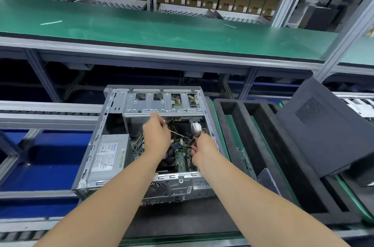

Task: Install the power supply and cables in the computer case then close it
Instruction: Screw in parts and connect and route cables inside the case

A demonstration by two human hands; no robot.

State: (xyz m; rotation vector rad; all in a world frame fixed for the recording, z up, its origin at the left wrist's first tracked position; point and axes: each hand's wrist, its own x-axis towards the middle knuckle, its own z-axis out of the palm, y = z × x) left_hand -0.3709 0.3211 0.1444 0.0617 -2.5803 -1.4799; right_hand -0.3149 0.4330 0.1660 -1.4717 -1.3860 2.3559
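The power supply [109,155] sits in our open case's [95,145] near left corner. Our left hand [156,135] pinches a white strip [177,133]; our right hand [204,150] grips black cables [189,143].

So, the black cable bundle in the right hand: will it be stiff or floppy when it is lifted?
Probably floppy: the black cable bundle bends in loose curves where the right hand grips it. Likely light, since a few fingers hold it. It may snag, as it runs among parts inside the case.
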